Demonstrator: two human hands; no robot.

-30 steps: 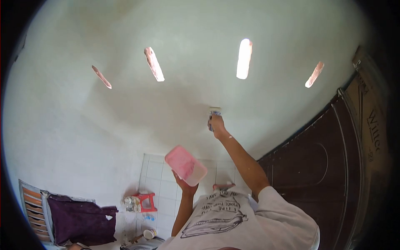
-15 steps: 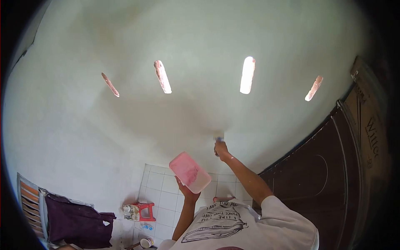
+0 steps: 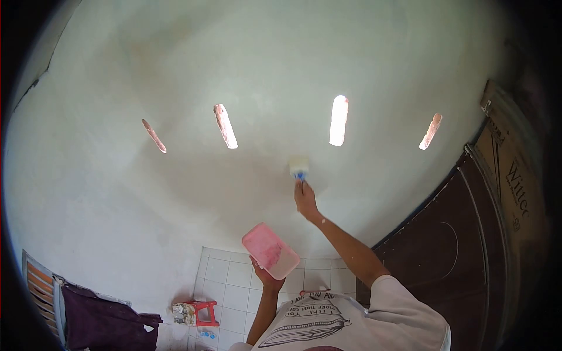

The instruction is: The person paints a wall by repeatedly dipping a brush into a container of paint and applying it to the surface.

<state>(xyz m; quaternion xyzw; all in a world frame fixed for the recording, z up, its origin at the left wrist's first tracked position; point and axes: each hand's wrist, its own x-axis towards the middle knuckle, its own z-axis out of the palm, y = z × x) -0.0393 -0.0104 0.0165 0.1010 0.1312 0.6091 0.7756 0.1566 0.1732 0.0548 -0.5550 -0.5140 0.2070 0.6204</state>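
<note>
Head view, looking down past a printed white shirt (image 3: 328,322): the left hand (image 3: 266,275) cups a pink tub (image 3: 270,251) from beneath, fingers curled around its base, tilted over the tiled floor (image 3: 225,281). Further out, the right hand (image 3: 305,199) is closed around a blue-handled paintbrush (image 3: 299,168), bristles pressed to the pale wall (image 3: 263,70) just below four narrow slots (image 3: 338,120). Brown door (image 3: 433,245) stands at right.

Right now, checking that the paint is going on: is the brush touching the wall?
Touching. In the head view the pale bristles of the brush, held in the right hand, lie flat on the wall with no gap showing.
</note>
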